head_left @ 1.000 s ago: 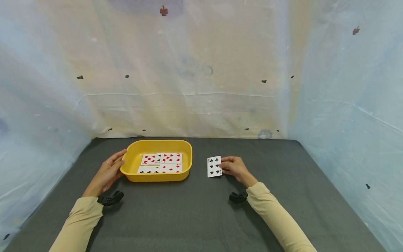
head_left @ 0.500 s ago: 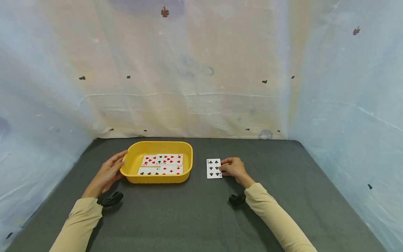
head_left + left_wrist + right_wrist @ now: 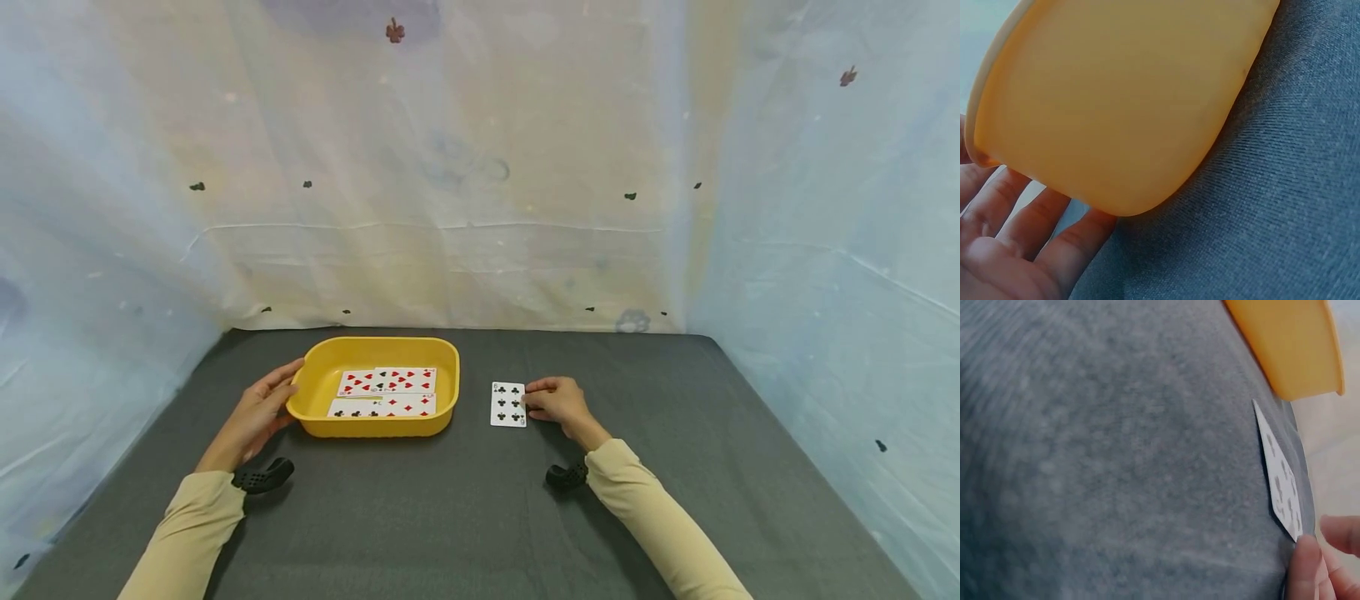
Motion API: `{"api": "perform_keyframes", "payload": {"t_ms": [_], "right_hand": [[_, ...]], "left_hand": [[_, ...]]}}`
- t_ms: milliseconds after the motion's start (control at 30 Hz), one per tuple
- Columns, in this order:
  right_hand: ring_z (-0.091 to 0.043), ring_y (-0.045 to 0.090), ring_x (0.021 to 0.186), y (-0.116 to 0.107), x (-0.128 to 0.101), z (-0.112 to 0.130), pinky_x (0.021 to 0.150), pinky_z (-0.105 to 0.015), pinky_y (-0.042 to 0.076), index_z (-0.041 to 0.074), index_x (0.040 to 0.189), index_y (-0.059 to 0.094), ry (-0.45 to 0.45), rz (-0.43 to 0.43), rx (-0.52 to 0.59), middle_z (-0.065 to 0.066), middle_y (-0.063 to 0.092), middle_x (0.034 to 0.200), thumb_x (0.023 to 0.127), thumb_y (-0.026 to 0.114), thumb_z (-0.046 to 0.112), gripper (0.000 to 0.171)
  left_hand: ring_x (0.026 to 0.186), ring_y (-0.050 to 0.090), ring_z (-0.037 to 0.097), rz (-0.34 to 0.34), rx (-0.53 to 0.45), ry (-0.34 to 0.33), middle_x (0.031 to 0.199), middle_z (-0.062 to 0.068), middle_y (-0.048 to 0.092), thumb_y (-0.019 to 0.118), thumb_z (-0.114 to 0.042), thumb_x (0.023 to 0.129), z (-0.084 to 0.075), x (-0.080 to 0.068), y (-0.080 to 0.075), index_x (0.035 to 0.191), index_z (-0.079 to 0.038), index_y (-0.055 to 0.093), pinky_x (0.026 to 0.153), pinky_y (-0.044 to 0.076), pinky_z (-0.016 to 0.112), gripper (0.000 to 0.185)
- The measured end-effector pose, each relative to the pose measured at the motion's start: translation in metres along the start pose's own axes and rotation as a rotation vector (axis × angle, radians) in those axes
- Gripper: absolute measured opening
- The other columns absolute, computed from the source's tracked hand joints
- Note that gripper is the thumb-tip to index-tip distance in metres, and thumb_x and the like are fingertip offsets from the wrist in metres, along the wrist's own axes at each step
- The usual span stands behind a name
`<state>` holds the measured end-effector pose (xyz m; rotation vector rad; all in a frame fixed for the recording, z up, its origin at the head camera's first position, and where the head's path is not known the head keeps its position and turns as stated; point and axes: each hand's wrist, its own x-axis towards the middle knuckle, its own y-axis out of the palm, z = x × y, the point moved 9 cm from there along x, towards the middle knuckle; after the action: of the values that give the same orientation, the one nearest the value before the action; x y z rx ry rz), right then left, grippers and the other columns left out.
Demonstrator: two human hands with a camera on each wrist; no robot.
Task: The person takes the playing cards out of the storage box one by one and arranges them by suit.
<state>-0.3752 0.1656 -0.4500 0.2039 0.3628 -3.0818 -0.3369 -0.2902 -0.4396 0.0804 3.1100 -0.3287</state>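
In the head view my left hand touches the left end of a yellow plastic tray. The left wrist view has its fingers, fairly straight, against the outer wall of the tray. Inside the tray lie several face-up playing cards, hearts and diamonds among them, partly overlapping. To the right of the tray, a six of clubs lies face up, low over the cloth. My right hand pinches this card by its right edge, the thumb at its border.
A dark grey cloth covers the table. Pale patterned sheets hang behind it and along both sides. Black straps sit at both wrists, below beige sleeves.
The six of clubs has gone from slightly tilted to straight and flat, and has come a little nearer. My right hand has moved slightly with it. The left hand stays at the tray.
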Motion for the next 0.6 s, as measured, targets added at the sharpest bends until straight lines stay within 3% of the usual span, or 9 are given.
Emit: {"api": "perform_keyframes", "payload": {"t_ms": [267,400,600], "right_hand": [[-0.017,0.063,0.078,-0.002,0.0,-0.001,0.066,-0.029,0.055,-0.008,0.111,0.066,0.021,0.021,0.053,-0.011,0.067,0.093,0.088,0.069,0.003,0.025],[-0.016,0.06,0.075,-0.003,-0.001,0.006,0.065,-0.028,0.053,-0.007,0.111,0.066,0.03,0.019,0.07,-0.007,0.065,0.09,0.088,0.069,0.006,0.026],[-0.019,0.059,0.081,0.001,0.0,0.02,0.072,-0.032,0.051,-0.007,0.114,0.063,-0.013,0.07,0.135,-0.003,0.064,0.088,0.09,0.068,0.01,0.03]], "left_hand": [[0.11,0.051,0.008,0.004,-0.02,0.002,0.157,0.02,0.017,0.04,-0.029,0.106,-0.001,-0.002,0.001,0.156,-0.009,0.016,0.081,0.053,0.03,0.059],[0.115,0.05,0.013,0.005,-0.037,0.0,0.158,0.02,0.017,0.041,-0.029,0.106,-0.003,-0.001,0.002,0.156,-0.01,0.016,0.082,0.053,0.03,0.059],[0.114,0.05,0.011,0.003,-0.052,-0.01,0.158,0.019,0.017,0.041,-0.03,0.106,0.0,-0.002,0.0,0.156,-0.011,0.016,0.083,0.052,0.029,0.06]]}}
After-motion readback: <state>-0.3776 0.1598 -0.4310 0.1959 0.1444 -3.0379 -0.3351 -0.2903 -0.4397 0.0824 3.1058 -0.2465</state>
